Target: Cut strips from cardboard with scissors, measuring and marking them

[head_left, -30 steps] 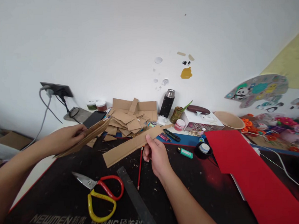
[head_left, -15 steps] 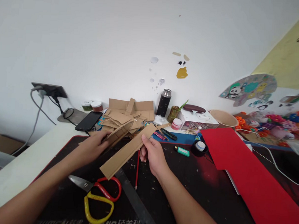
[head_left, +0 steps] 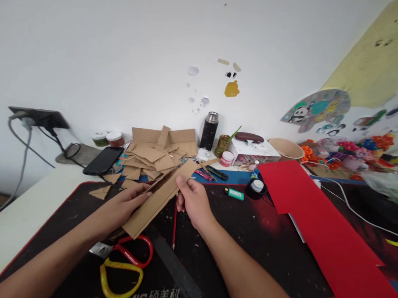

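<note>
A long cardboard strip point(head_left: 160, 200) slants across the middle of the dark mat, its upper end pinched between the thumb and fingers of my right hand point(head_left: 192, 201). My left hand point(head_left: 125, 207) is closed round another cardboard piece, mostly hidden behind the strip. Scissors point(head_left: 124, 268) with one red and one yellow handle lie below my left hand. A dark metal ruler point(head_left: 177, 269) and a red pencil point(head_left: 175, 227) rest on the mat below the strip. Behind my hands is a pile of cardboard scraps point(head_left: 149, 155).
Large red sheets point(head_left: 314, 228) cover the right side. A green eraser-like item point(head_left: 235, 194) and a small black bowl point(head_left: 256, 188) lie right of my hands. At the back stand a black flask point(head_left: 209, 132) and a white box point(head_left: 254, 151); a phone point(head_left: 103, 160) is back left.
My left hand has moved in closer to the strip, bringing its cardboard piece behind it. The view has shifted slightly, showing more loose scraps left of the pile.
</note>
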A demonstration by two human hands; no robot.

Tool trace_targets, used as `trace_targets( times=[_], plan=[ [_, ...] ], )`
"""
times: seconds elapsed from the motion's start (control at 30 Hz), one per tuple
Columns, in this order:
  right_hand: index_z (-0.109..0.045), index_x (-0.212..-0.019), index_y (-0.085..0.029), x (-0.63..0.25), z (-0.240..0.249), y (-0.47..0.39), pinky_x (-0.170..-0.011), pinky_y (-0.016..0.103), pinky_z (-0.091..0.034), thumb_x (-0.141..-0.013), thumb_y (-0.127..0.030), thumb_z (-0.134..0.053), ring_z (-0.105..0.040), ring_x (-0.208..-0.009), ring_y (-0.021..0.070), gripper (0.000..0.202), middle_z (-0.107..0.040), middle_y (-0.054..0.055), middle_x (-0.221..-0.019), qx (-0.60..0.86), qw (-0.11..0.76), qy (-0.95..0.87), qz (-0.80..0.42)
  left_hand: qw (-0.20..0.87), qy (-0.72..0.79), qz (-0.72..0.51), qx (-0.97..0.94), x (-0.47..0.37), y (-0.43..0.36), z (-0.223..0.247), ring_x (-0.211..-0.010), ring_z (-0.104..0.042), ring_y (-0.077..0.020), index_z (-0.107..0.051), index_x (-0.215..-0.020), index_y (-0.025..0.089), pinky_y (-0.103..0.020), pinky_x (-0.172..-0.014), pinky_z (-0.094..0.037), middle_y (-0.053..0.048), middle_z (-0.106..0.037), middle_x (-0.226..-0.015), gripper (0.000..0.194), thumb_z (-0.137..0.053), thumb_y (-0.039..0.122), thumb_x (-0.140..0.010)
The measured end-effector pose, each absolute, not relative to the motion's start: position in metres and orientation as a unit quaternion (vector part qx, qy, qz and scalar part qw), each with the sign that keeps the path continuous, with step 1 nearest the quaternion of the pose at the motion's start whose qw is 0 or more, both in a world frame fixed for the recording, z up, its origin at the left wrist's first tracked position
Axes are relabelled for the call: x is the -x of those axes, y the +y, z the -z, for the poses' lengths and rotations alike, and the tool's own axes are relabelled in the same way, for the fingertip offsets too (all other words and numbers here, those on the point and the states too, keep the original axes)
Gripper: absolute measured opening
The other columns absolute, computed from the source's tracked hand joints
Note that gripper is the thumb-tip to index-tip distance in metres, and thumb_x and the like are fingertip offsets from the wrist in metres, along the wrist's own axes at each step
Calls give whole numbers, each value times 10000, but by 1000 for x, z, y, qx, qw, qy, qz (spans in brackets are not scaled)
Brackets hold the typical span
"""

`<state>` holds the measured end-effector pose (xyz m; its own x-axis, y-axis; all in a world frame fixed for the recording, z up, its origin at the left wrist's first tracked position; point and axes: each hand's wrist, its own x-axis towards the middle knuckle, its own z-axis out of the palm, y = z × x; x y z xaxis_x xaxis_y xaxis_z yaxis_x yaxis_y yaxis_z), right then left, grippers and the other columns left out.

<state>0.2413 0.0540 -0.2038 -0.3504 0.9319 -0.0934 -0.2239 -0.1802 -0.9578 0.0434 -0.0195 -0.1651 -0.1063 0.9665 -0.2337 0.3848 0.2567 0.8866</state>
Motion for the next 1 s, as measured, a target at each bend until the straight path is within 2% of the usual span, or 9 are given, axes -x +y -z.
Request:
trace_targets(
  times=[0.1, 0.2, 0.3, 0.4, 0.6, 0.73, 1.0],
  plan=[
    [-494, -662, -251, -242, 205, 55, -368, 215, -311, -839, -735, -783, -469, -346, 102, 591, -492, -83, -440, 379, 434, -482, -660, 425, 680, -340, -491, -45, -22, 170, -1217, -739, -380, -813, -1203, 290, -434, -1050, -596, -62, -845, -1195, 714, -635, 880, -842],
    [-490, -660, -253, -242, 206, 54, -367, 217, -305, -841, -748, -779, -468, -343, 102, 601, -489, -84, -435, 383, 434, -486, -655, 462, 680, -351, -449, -49, -24, 171, -1185, -758, -395, -791, -1264, 288, -454, -973, -630, -86, -835, -1237, 772, -636, 903, -824],
    [-505, -669, -252, -242, 206, 54, -367, 219, -301, -841, -770, -769, -461, -340, 102, 605, -481, -88, -432, 380, 436, -489, -653, 534, 630, -348, -444, -54, -27, 170, -1079, -790, -379, -729, -1377, 296, -465, -897, -647, -89, -822, -1250, 786, -717, 847, -816],
    [-514, -676, -252, -243, 205, 55, -374, 225, -309, -845, -786, -763, -467, -344, 106, 612, -489, -85, -439, 378, 427, -498, -653, 538, 598, -347, -483, -54, -28, 170, -1179, -756, -366, -686, -1431, 291, -439, -959, -627, -87, -785, -1337, 771, -798, 759, -829],
    [-495, -636, -262, -243, 208, 55, -397, 246, -328, -865, -822, -732, -490, -356, 125, 650, -467, -75, -423, 371, 415, -555, -619, 527, 617, -318, -491, -48, -31, 171, -1214, -732, -352, -734, -1381, 314, -406, -999, -607, -45, -820, -1158, 674, -717, 781, -896],
    [-498, -638, -264, -242, 212, 54, -398, 254, -327, -885, -823, -714, -480, -353, 125, 649, -477, -74, -434, 373, 409, -578, -600, 539, 594, -326, -500, -48, -32, 171, -1284, -706, -373, -737, -1392, 320, -438, -1035, -608, -63, -775, -1374, 674, -734, 768, -888],
    [-477, -615, -268, -239, 216, 51, -382, 256, -337, -842, -906, -684, -469, -353, 130, 708, -465, -73, -451, 380, 424, -557, -604, 596, 547, -327, -489, -53, -38, 176, -1468, -583, -360, -511, -1626, 345, -495, -1213, -498, -79, -628, -1620, 925, -905, 577, -822]
  ],
)
